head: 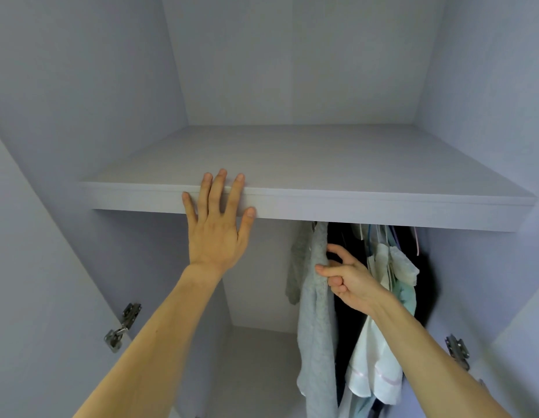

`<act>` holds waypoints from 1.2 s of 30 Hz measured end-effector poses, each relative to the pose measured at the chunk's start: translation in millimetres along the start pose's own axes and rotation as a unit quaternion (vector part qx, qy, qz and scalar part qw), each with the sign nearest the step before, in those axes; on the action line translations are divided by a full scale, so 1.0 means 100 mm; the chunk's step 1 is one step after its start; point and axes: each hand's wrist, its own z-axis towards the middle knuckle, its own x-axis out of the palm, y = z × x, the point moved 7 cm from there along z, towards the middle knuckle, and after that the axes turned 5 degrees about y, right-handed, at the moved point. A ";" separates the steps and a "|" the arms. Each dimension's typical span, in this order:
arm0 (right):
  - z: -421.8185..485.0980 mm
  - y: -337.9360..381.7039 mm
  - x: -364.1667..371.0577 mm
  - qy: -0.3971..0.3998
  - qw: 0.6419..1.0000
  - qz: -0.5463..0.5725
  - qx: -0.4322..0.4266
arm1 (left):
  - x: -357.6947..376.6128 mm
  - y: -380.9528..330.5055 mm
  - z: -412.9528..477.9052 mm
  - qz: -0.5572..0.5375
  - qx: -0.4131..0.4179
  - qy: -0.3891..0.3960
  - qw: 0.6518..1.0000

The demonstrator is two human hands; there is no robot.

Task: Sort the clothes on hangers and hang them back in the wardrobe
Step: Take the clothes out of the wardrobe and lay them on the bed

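**One hand on the shelf, one in the clothes**

Left hand (215, 233) is flat with fingers spread, pressing on the front edge of the pale lilac wooden wardrobe shelf (352, 209). Right hand (349, 282) pinches the edge of a pale blue fleecy garment (316, 321). It hangs under that shelf, right beside the dark, white and mint clothes (373, 372) bunched on the right.

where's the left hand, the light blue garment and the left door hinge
left hand (215, 236): head view, on the back of the hand
light blue garment (318, 327): head view, on its fuzzy front, about halfway down
left door hinge (122, 327): head view, on the metal hinge arm
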 end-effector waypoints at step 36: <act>-1.13 -2.58 1.54 0.311 0.866 -0.368 0.136 | -0.40 0.64 -3.85 -0.438 -0.539 0.290 0.659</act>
